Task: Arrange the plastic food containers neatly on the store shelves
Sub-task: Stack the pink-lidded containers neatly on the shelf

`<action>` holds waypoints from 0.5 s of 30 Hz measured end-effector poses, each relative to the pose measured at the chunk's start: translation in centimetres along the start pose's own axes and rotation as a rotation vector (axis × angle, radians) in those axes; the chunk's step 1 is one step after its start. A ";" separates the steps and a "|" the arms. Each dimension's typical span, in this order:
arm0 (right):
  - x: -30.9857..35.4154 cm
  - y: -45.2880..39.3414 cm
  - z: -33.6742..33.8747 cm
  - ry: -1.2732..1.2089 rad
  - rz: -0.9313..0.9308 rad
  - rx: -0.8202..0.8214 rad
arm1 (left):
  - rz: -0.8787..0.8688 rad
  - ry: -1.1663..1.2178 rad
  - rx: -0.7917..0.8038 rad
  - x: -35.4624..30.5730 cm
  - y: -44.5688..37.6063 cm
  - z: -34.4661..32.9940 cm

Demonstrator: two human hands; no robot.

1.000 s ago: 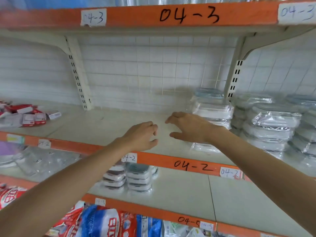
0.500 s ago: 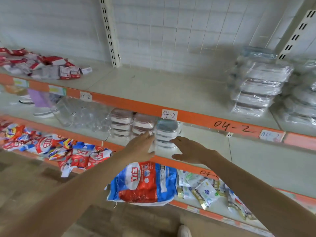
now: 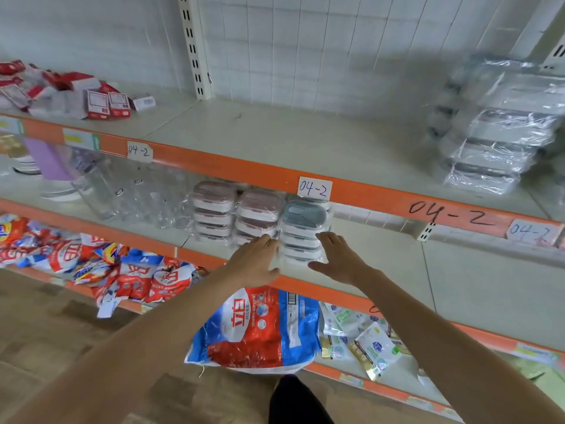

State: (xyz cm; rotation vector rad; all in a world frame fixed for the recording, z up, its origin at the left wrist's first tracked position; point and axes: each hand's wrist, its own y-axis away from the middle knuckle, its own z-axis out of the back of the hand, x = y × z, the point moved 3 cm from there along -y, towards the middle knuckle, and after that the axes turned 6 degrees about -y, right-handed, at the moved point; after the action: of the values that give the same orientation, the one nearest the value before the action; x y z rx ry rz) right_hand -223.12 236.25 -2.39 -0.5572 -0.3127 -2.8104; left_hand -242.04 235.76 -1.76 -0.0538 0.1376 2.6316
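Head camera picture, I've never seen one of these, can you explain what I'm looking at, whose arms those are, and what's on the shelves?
There is no machine here. The camera sits on a person's head and looks forward and down, so both bare arms are the wearer's own. The left hand and right hand reach either side of a wrapped stack of grey-lidded food containers on the middle shelf. Fingers look straight; nothing is gripped yet. Beside it stand two stacks of pink-lidded containers, then clear glassware. The upper shelf holds more wrapped containers and red packets. A red and blue detergent bag lies on the lowest shelf.
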 end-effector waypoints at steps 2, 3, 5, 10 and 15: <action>-1.0 -2.0 -0.3 0.003 0.000 -0.072 | -0.004 -0.009 -0.051 0.6 -1.4 -1.0; -1.5 -3.0 -0.4 0.007 -0.005 -0.095 | -0.007 -0.013 -0.065 0.9 -2.1 -1.5; -2.5 -5.4 -0.6 0.014 -0.014 -0.124 | -0.015 -0.023 -0.073 1.5 -3.7 -2.6; -4.4 -10.8 -1.6 0.069 -0.032 -0.154 | -0.053 -0.054 -0.145 3.1 -6.2 -5.2; -5.4 -14.1 -2.3 0.102 -0.028 -0.160 | -0.038 0.007 -0.179 4.1 -6.9 -7.1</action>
State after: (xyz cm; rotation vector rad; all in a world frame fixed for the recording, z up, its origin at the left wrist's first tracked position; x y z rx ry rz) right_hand -223.24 250.11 -8.84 -0.4439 -0.0759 -2.8957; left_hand -242.19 243.00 -9.69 -0.1254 -0.0963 2.5991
